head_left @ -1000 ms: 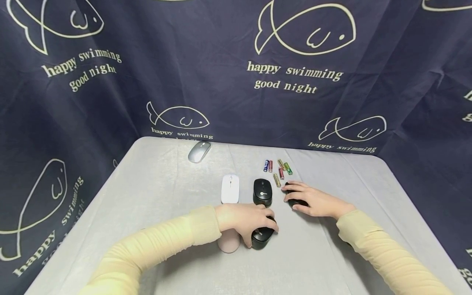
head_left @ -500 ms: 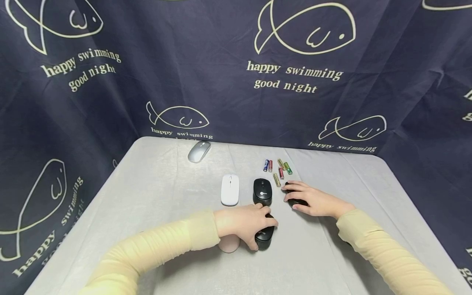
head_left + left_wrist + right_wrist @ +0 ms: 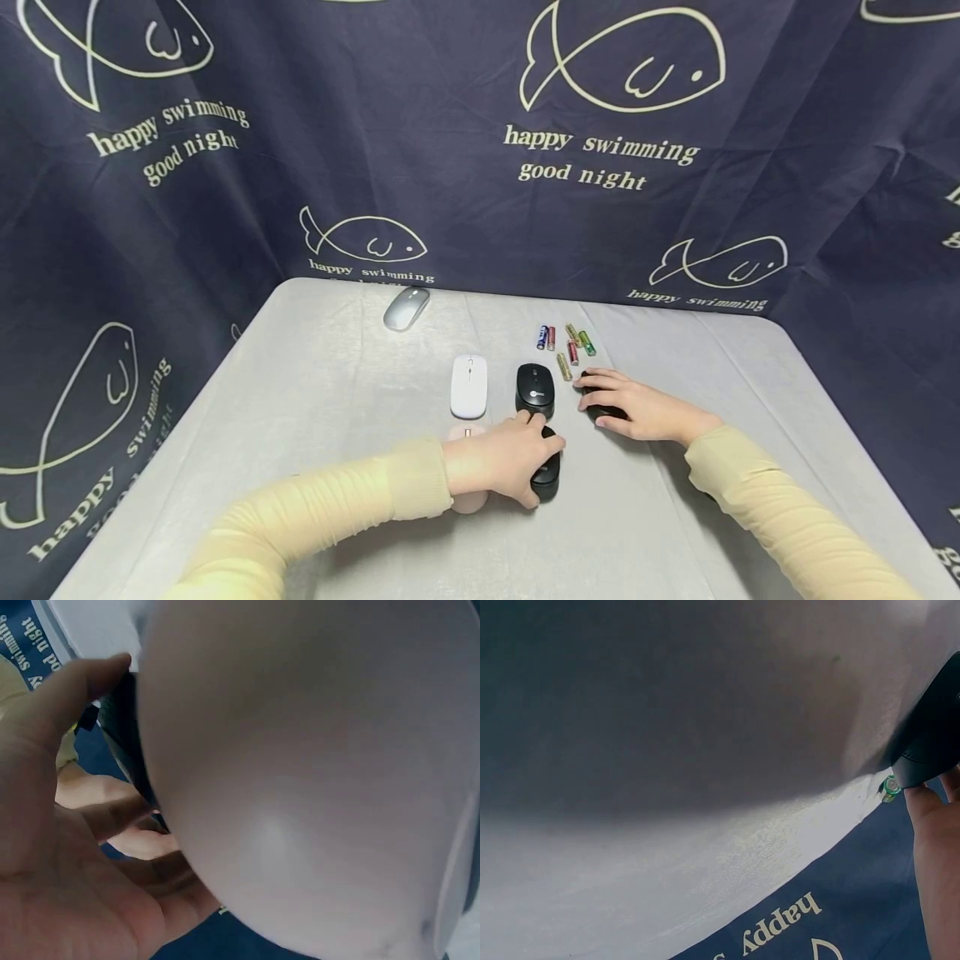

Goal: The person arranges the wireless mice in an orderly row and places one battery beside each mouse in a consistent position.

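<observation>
My left hand [image 3: 510,458] grips a black mouse [image 3: 547,477] from its left side, thumb at the near end and fingers over the far part. Under that wrist lies a pink mouse [image 3: 469,502], partly covered; it fills much of the left wrist view as a large pale surface [image 3: 300,772]. Just beyond the left fingertips sits a second black mouse [image 3: 535,387] with a small logo. Farther right, my right hand [image 3: 637,408] holds a third black mouse [image 3: 606,412], fingers over its far side and thumb at the near side. Most of its top is hidden.
A white mouse [image 3: 468,387] lies beyond the pink one. The silver mouse [image 3: 407,309] is near the table's back edge. Several small batteries, among them a green one [image 3: 587,342] and a blue one [image 3: 542,337], lie loose behind the black mice. Dark fish-print cloth [image 3: 480,150] hangs behind the table.
The left hand has shifted slightly right with its black mouse, which now points straighter ahead. More of the white and pink mice shows. The right hand has stayed in place.
</observation>
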`<action>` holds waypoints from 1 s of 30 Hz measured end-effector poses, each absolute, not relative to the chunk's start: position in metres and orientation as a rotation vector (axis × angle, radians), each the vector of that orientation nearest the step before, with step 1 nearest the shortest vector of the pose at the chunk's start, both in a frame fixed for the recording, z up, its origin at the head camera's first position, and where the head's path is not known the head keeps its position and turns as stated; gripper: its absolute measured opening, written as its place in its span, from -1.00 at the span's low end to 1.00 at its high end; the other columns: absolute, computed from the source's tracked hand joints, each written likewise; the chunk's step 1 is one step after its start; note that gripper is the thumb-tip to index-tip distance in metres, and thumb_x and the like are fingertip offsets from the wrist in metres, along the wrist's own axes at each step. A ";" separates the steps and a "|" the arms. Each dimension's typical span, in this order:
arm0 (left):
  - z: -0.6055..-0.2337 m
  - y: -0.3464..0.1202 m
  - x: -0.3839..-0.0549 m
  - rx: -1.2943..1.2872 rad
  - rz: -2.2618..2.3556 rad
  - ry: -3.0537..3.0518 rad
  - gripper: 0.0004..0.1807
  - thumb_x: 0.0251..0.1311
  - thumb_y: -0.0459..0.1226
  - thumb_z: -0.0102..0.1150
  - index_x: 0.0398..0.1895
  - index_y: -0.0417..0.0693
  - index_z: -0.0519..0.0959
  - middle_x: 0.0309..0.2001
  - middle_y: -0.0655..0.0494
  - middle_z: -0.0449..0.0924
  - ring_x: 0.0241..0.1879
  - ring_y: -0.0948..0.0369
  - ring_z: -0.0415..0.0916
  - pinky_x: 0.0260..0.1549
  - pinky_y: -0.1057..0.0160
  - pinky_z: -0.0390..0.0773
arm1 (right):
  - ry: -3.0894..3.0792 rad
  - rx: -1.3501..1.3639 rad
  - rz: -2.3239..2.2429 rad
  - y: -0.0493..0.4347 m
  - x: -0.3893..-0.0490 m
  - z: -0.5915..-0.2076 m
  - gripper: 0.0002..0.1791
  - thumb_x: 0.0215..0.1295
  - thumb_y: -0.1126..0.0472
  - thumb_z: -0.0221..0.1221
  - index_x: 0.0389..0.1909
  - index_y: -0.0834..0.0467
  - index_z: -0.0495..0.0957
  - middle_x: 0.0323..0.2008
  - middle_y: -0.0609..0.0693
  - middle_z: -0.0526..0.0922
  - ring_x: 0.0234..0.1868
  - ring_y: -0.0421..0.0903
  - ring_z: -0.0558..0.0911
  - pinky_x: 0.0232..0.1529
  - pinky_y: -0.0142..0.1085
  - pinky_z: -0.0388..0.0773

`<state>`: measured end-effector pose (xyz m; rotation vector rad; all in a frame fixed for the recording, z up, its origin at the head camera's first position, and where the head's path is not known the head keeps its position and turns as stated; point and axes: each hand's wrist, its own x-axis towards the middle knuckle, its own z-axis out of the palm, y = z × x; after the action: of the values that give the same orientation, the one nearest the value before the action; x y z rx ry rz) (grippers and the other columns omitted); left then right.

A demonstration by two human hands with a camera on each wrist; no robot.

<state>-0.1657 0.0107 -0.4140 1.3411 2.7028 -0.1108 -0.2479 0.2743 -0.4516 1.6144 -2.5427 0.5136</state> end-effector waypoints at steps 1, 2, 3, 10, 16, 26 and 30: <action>-0.414 0.012 -0.165 1.327 -0.101 2.715 -0.16 -0.28 0.18 0.41 0.15 0.12 0.41 -0.05 0.01 0.45 -0.12 0.12 0.42 -0.19 0.28 0.52 | -2.542 1.614 0.513 0.274 -0.248 -0.452 -0.70 0.07 0.29 0.28 -0.13 0.06 0.58 0.14 0.17 0.50 0.21 0.31 0.36 0.20 0.09 0.23; -0.415 0.013 -0.165 1.316 -0.091 2.726 -0.16 -0.27 0.19 0.41 0.15 0.11 0.41 -0.04 0.00 0.46 -0.11 0.11 0.43 -0.18 0.28 0.53 | -2.542 1.615 0.514 0.274 -0.248 -0.452 -0.70 0.07 0.30 0.28 -0.13 0.06 0.58 0.14 0.17 0.50 0.21 0.31 0.36 0.20 0.09 0.23; -0.415 0.014 -0.164 1.304 -0.082 2.735 -0.16 -0.27 0.20 0.40 0.16 0.10 0.41 -0.03 -0.02 0.47 -0.10 0.09 0.44 -0.16 0.28 0.53 | -2.544 1.615 0.516 0.274 -0.248 -0.452 -0.70 0.07 0.29 0.28 -0.13 0.06 0.58 0.14 0.17 0.50 0.21 0.31 0.36 0.20 0.09 0.23; -0.416 0.020 -0.158 1.219 -0.051 2.774 -0.16 -0.27 0.22 0.39 0.15 0.10 0.42 0.01 -0.08 0.47 -0.08 0.07 0.45 -0.17 0.30 0.56 | -2.558 1.607 0.521 0.274 -0.248 -0.451 -0.71 0.08 0.29 0.27 -0.13 0.06 0.58 0.15 0.16 0.50 0.22 0.31 0.35 0.21 0.09 0.22; -0.418 0.024 -0.153 1.173 -0.034 2.770 -0.16 -0.28 0.22 0.41 0.13 0.11 0.44 0.02 -0.09 0.47 -0.07 0.05 0.46 -0.25 0.28 0.58 | -2.548 1.603 0.513 0.275 -0.248 -0.452 -0.71 0.08 0.28 0.27 -0.13 0.06 0.58 0.15 0.15 0.50 0.21 0.30 0.36 0.21 0.08 0.23; -0.418 0.026 -0.151 1.158 -0.052 2.755 -0.16 -0.30 0.22 0.42 0.14 0.11 0.46 0.00 -0.08 0.49 -0.02 0.05 0.47 -0.27 0.31 0.60 | -2.556 1.599 0.512 0.275 -0.248 -0.453 -0.71 0.09 0.28 0.27 -0.12 0.04 0.58 0.15 0.14 0.50 0.22 0.28 0.35 0.24 0.02 0.21; -0.418 0.026 -0.151 1.159 -0.056 2.751 -0.16 -0.29 0.23 0.42 0.14 0.12 0.46 0.00 -0.08 0.49 -0.01 0.04 0.47 -0.27 0.30 0.59 | -2.561 1.597 0.522 0.275 -0.248 -0.453 -0.71 0.09 0.28 0.27 -0.12 0.04 0.58 0.15 0.14 0.50 0.22 0.29 0.35 0.25 0.00 0.20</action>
<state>-0.1506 0.0258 -0.4181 1.1588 2.7507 -0.0559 -0.2478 0.2749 -0.4532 1.5969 -2.5614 0.5220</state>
